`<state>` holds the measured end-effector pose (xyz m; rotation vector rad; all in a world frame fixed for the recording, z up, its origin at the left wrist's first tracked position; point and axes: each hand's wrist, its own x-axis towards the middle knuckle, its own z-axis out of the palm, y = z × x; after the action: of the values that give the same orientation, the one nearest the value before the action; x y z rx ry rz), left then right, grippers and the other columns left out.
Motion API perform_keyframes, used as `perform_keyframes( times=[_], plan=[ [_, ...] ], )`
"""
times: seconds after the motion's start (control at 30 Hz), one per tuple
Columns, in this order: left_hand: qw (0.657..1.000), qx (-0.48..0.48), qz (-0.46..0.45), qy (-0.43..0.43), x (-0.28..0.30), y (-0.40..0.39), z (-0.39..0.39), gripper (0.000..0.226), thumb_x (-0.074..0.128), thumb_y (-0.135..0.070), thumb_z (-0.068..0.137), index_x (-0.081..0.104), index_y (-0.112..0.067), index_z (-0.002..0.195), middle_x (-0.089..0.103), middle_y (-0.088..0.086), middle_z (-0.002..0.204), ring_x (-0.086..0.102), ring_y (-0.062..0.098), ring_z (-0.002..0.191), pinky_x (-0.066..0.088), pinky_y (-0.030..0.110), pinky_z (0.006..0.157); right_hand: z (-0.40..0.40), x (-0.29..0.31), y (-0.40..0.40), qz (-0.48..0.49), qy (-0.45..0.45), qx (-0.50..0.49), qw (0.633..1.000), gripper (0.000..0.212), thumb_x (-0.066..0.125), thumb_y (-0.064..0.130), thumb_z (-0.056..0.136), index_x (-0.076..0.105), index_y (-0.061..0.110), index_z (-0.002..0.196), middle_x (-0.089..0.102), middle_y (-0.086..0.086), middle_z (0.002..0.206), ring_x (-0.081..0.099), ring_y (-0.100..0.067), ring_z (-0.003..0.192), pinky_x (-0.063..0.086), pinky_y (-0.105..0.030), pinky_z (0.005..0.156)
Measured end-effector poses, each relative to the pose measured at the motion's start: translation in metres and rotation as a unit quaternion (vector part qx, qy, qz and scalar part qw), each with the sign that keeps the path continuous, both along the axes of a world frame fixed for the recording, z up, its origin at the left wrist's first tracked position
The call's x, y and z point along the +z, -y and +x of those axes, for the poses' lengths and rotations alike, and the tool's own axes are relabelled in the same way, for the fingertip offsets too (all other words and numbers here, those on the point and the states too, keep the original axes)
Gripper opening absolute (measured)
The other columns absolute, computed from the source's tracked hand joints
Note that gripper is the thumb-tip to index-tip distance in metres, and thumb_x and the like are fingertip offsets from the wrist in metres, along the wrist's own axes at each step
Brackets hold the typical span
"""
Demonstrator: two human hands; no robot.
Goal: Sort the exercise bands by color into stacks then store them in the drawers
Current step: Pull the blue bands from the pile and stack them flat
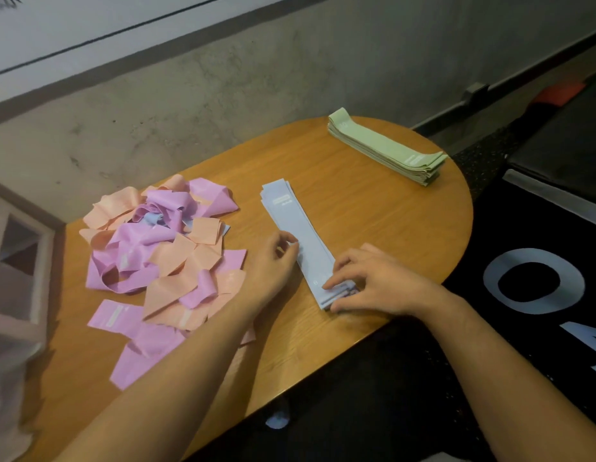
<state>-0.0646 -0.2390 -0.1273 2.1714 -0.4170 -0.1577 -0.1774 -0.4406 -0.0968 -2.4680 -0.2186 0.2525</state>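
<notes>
Your two forearms reach in from the near edge of the worktop (373,168), and both hands work on the blue stack (298,240) that lies in the middle of it. Your right hand (376,281) covers the near end of this stack: its fingers are spread and a little bent, the tips press on the top band, and the thumb seems to lie against the end edge. Your left hand (273,261) touches the left long edge of the stack with curled fingertips; it looks like a light pinch on that edge, but I cannot tell this for sure. I judge that you are squaring the blue bands.

Well apart, at the far right edge, the green stack (388,148) is already tidy. To the left of your left arm lies the mixed heap (163,251) of pink and peach bands, unsorted, with a bit of blue showing inside it near the top. A drawer unit (16,258) stands at the left, beside the worktop.

Some things can go wrong from here. The bands look thin and smooth, so if you push the edge too strongly, the upper layers may slide and the far end may fan out. Your left forearm lies over the edge of the heap, so when you pull it back it may drag loose bands off the near edge. Also the blue piece in the heap is easy to miss.
</notes>
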Motion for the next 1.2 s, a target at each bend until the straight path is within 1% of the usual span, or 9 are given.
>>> perform_keyframes(
  times=[0.1, 0.23, 0.53, 0.73, 0.83, 0.97, 1.07, 1.13, 1.2],
  plan=[
    [0.999, -0.037, 0.010, 0.000, -0.001, -0.006, -0.024, 0.004, 0.057, -0.030, 0.100, 0.060, -0.033, 0.098, 0.063, -0.012, 0.094, 0.058, 0.004, 0.085, 0.046, 0.023, 0.075, -0.003, -0.004, -0.002, -0.014, 0.010, -0.012, 1.000, 0.027, 0.074, 0.055, 0.082, 0.074, 0.044, 0.107, 0.056, 0.025, 0.115, 0.043, -0.002, 0.111, 0.044, -0.033, 0.099],
    [0.998, -0.058, 0.012, -0.014, 0.003, -0.013, -0.041, 0.006, 0.058, -0.035, 0.099, 0.062, -0.033, 0.103, 0.063, -0.014, 0.099, 0.058, 0.004, 0.088, 0.050, 0.026, 0.079, -0.002, -0.009, -0.006, -0.022, 0.036, -0.051, 0.998, 0.019, 0.071, 0.050, 0.088, 0.075, 0.042, 0.105, 0.058, 0.022, 0.114, 0.043, -0.002, 0.109, 0.044, -0.033, 0.098],
    [0.999, -0.038, 0.019, 0.012, 0.022, -0.024, -0.044, 0.010, 0.053, -0.034, 0.102, 0.059, -0.033, 0.109, 0.061, -0.018, 0.104, 0.058, 0.004, 0.094, 0.048, 0.021, 0.078, -0.007, -0.007, -0.013, -0.016, 0.064, -0.096, 0.993, 0.027, 0.069, 0.054, 0.085, 0.066, 0.044, 0.111, 0.056, 0.023, 0.114, 0.043, -0.002, 0.111, 0.041, -0.029, 0.097],
    [0.998, -0.009, 0.006, 0.064, 0.024, -0.054, -0.023, 0.011, 0.055, -0.025, 0.100, 0.062, -0.030, 0.106, 0.063, -0.016, 0.103, 0.057, 0.001, 0.097, 0.047, 0.021, 0.080, 0.004, 0.006, -0.038, 0.022, 0.096, -0.073, 0.992, 0.012, 0.064, 0.040, 0.095, 0.070, 0.037, 0.105, 0.062, 0.019, 0.105, 0.049, -0.004, 0.101, 0.043, -0.024, 0.086],
    [0.992, 0.017, 0.018, 0.127, 0.022, -0.079, -0.009, 0.013, 0.059, -0.017, 0.095, 0.064, -0.028, 0.100, 0.064, -0.014, 0.102, 0.054, 0.000, 0.097, 0.044, 0.025, 0.086, 0.019, 0.012, -0.059, 0.028, 0.098, -0.053, 0.993, 0.012, 0.065, 0.036, 0.095, 0.072, 0.031, 0.102, 0.065, 0.015, 0.103, 0.052, -0.006, 0.096, 0.043, -0.023, 0.082],
    [0.980, 0.051, 0.061, 0.181, 0.020, -0.117, 0.010, 0.016, 0.059, -0.016, 0.092, 0.066, -0.020, 0.106, 0.066, -0.004, 0.108, 0.056, 0.012, 0.103, 0.045, 0.034, 0.091, 0.046, 0.010, -0.092, 0.046, 0.101, -0.026, 0.993, 0.006, 0.068, 0.029, 0.093, 0.073, 0.030, 0.096, 0.065, 0.014, 0.098, 0.054, -0.005, 0.092, 0.044, -0.025, 0.085],
    [0.971, 0.057, 0.112, 0.205, 0.017, -0.143, 0.027, 0.021, 0.058, -0.025, 0.092, 0.066, -0.016, 0.110, 0.064, -0.002, 0.115, 0.056, 0.015, 0.108, 0.045, 0.034, 0.094, 0.066, 0.006, -0.116, 0.069, 0.102, -0.006, 0.992, 0.008, 0.067, 0.026, 0.092, 0.071, 0.032, 0.095, 0.065, 0.017, 0.097, 0.053, 0.001, 0.089, 0.045, -0.023, 0.082],
    [0.963, 0.058, 0.145, 0.220, 0.013, -0.159, 0.040, 0.032, 0.054, -0.034, 0.091, 0.066, -0.016, 0.114, 0.061, -0.001, 0.125, 0.056, 0.020, 0.116, 0.046, 0.041, 0.099, 0.080, 0.006, -0.131, 0.072, 0.104, -0.001, 0.992, 0.013, 0.064, 0.023, 0.093, 0.073, 0.028, 0.101, 0.065, 0.017, 0.098, 0.054, -0.002, 0.092, 0.044, -0.021, 0.082],
    [0.955, 0.054, 0.178, 0.231, 0.007, -0.172, 0.052, 0.037, 0.053, -0.040, 0.093, 0.063, -0.022, 0.122, 0.055, -0.002, 0.137, 0.050, 0.023, 0.130, 0.039, 0.051, 0.106, 0.094, 0.006, -0.142, 0.081, 0.107, -0.004, 0.991, 0.018, 0.062, 0.017, 0.095, 0.073, 0.026, 0.107, 0.061, 0.019, 0.096, 0.052, 0.000, 0.092, 0.040, -0.011, 0.080]
  ],
)
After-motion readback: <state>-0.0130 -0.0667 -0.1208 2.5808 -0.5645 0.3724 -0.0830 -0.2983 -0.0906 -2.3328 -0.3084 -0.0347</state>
